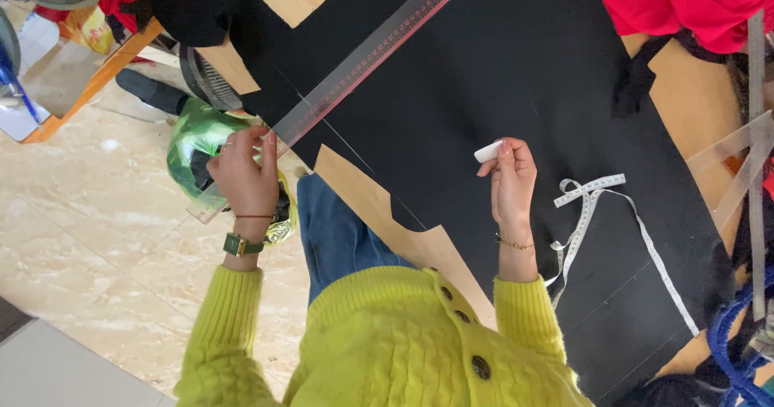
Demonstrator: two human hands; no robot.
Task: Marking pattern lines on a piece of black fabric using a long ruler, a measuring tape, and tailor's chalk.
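Left hand [246, 177]: fingers [260, 142] clenched on the near end of a long clear ruler [363, 56], pinching it at the edge of the desk [367, 201]. The ruler runs away from these fingers diagonally across the black cloth [500, 76], lying flat on it. A chalk line shows on the cloth just beside the ruler's edge. A green-faced wristwatch [239, 244] and a thin cord bracelet sit on this wrist.

Right hand [512, 183]: fingers [506, 150] clasped around a small piece of white tailor's chalk [487, 151], its tip sticking out past the fingertips and just above or on the cloth; contact cannot be told. A fine chain bracelet [514, 245] circles the wrist.

Black cloth: spread flat over the wooden desk, under both the ruler and the chalk hand, well covering the surface between the two sets of fingers.

White tape measure [601, 205]: loosely looped on the cloth just beyond the right fingers, on their outer side, trailing toward the near desk edge.

Red fabric [685, 4]: bunched at the far corner, well apart from the right fingers.

Green shiny bag [197, 137]: on the floor beneath the left fingers.

Sleeves: yellow-green knit cardigan [387, 342] with dark buttons.
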